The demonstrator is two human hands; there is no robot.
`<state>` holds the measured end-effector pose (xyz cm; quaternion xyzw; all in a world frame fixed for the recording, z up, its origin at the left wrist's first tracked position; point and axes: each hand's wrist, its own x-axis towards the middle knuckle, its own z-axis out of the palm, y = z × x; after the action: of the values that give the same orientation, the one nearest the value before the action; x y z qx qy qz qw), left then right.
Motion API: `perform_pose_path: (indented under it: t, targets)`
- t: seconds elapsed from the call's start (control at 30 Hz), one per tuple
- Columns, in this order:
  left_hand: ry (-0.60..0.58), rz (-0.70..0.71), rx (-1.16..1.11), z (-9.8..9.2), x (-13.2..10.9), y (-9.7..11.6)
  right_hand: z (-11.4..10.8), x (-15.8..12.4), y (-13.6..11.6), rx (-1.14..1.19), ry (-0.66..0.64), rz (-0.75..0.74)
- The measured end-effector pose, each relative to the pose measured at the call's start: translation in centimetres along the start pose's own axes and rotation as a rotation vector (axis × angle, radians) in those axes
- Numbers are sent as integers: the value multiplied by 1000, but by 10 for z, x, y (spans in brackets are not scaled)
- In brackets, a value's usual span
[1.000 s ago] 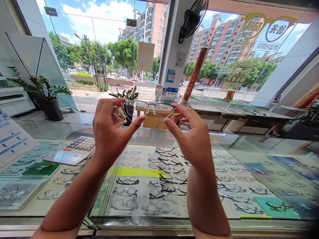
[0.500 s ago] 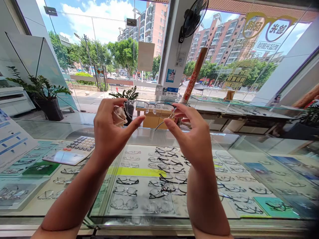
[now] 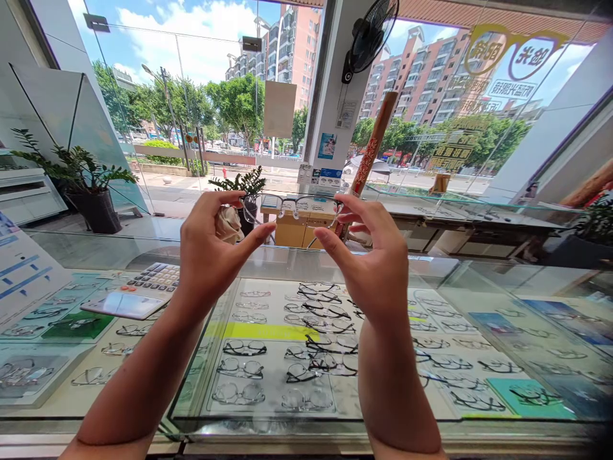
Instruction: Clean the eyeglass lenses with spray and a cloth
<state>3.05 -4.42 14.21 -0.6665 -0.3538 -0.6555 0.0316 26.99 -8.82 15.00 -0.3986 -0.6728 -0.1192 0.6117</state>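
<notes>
A pair of eyeglasses (image 3: 289, 200) with a dark upper rim and clear lenses is held up level above the counter. My left hand (image 3: 208, 243) grips its left end, index finger at the upper corner and thumb below the lens. My right hand (image 3: 371, 259) holds the opposite end between forefinger and thumb, the other fingers curled behind. A crumpled beige cloth (image 3: 228, 223) shows behind the left palm, seemingly tucked in the hidden fingers. One temple arm slants down near the right thumb.
Below my forearms lies a glass display counter (image 3: 268, 260) with rows of spectacle frames inside. A calculator (image 3: 131, 299) rests on its left side, near a printed board (image 3: 23, 275). Beyond are potted plants (image 3: 98, 207), a wooden post (image 3: 376, 144) and a wall fan (image 3: 371, 38).
The eyeglasses have turned slightly and shifted a little to the right, and the temple arm by the right thumb shows less. Both hands keep their hold.
</notes>
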Motion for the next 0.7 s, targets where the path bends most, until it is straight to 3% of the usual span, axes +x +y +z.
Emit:
perform_pose_path:
  t: [0.7]
  targets:
    - [-54,-37,-1,-2,4,-4,0,-1,-5,-5,8,-3]
